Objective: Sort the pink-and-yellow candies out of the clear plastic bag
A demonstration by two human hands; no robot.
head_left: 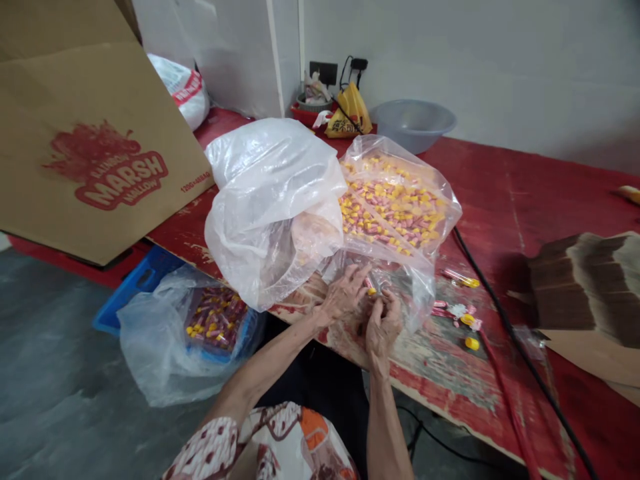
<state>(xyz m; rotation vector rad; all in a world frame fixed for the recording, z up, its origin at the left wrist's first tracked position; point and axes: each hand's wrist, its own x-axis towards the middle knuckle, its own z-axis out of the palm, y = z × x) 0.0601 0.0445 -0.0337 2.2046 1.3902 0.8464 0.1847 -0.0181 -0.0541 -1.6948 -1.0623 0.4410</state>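
My left hand (346, 291) is at the table's front edge, its fingers bent and closed around a small pink tube with a yellow cap (371, 288). Close beside it, my right hand (384, 327) has its fingers curled together; what they hold, if anything, is hidden. Just beyond both hands lies a clear plastic bag (400, 200) full of many such pink tubes with yellow caps. Its loose plastic reaches down to my fingers. A larger whitish plastic bag (273, 180), bunched up, rests against it on the left.
On the right lie a clear tube (461, 278), loose wrappers (457, 312), a yellow cap (471, 343), a black cable (500, 313) and stacked cardboard (585, 283). A blue crate (133, 287) with bagged tubes stands lower left below a carton (100, 147). A basin (414, 123) is behind.
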